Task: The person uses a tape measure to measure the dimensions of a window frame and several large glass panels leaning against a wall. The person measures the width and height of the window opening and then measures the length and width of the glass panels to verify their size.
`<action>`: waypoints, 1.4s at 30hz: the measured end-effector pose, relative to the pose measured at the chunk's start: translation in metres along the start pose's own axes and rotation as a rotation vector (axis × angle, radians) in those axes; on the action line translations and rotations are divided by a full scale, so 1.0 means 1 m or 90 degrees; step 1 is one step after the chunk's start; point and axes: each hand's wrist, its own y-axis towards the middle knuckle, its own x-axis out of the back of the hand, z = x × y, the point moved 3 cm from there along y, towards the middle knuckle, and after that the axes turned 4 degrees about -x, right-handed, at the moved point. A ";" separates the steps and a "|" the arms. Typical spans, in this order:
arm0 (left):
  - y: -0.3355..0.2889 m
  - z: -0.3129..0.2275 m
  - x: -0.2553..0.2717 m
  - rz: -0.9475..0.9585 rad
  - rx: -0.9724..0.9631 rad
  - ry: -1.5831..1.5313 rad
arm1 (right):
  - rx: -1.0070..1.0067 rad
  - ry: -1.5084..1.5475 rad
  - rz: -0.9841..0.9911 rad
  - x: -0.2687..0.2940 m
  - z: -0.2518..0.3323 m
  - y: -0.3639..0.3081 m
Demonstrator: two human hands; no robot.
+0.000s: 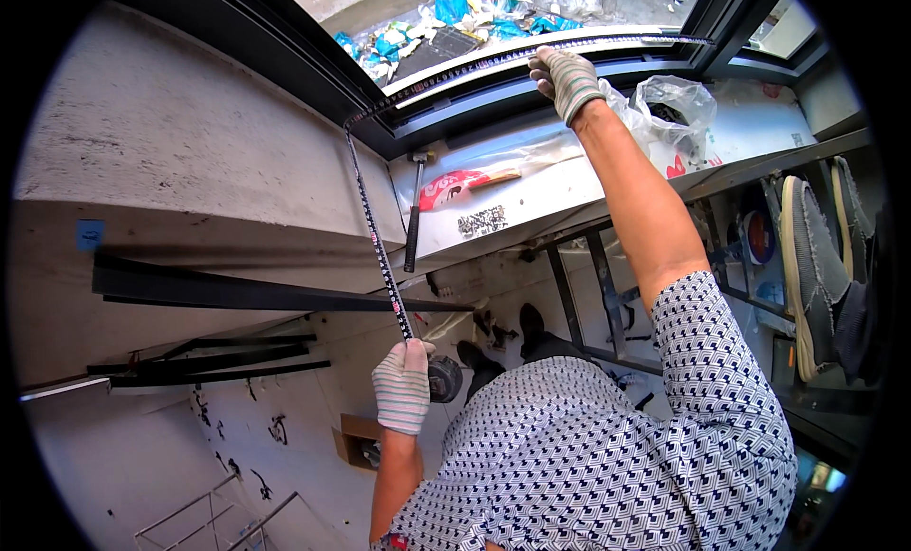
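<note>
A tape measure's dark blade (pixel 375 233) rises from my left hand (pixel 403 388) to the lower left corner of the window frame (pixel 436 129). There it bends and runs along the bottom rail to the right-hand upright. My gloved left hand is closed round the blade's lower end, beside what looks like the round dark tape case (pixel 443 378), partly hidden. Further up, my gloved right hand (pixel 567 81) has its fingers curled, thumb and fingertips at the blade over the rail. On the film-covered sill (pixel 550 195) below lies a hammer (pixel 415 209), its handle hanging past the edge.
Near the hammer is a red-and-white packet (pixel 465 186); a clear plastic bag (pixel 676 110) lies right of my forearm. Long black strips (pixel 275 290) jut across at left. Grey shoes (pixel 811 276) stand by metal bars at right. A cardboard box (pixel 356 442) sits below; rubbish (pixel 446 24) lies outside.
</note>
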 end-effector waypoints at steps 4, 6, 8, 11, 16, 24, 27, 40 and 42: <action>0.002 0.005 0.004 0.006 -0.010 0.005 | 0.003 0.005 -0.011 -0.001 -0.004 -0.002; 0.000 0.004 0.003 0.001 -0.016 -0.002 | -0.007 0.004 -0.019 -0.003 -0.005 -0.003; 0.000 0.007 0.005 0.002 -0.014 -0.008 | -0.004 0.001 -0.021 -0.004 -0.008 -0.005; 0.000 0.002 0.005 -0.002 0.003 -0.009 | -0.006 -0.003 -0.018 -0.003 -0.007 -0.002; 0.004 -0.002 0.005 -0.015 -0.018 0.012 | -0.005 -0.003 -0.010 -0.002 -0.006 0.002; 0.006 -0.005 0.006 -0.003 0.006 -0.018 | -0.006 -0.003 -0.007 0.000 -0.008 0.007; 0.006 -0.003 0.005 -0.003 0.006 -0.022 | -0.011 -0.002 -0.004 0.002 -0.010 0.010; 0.006 -0.005 0.008 -0.006 0.028 -0.035 | -0.007 -0.010 -0.012 -0.001 -0.007 0.003; 0.006 -0.006 0.008 -0.009 0.012 -0.025 | -0.006 -0.015 -0.009 -0.002 -0.007 0.002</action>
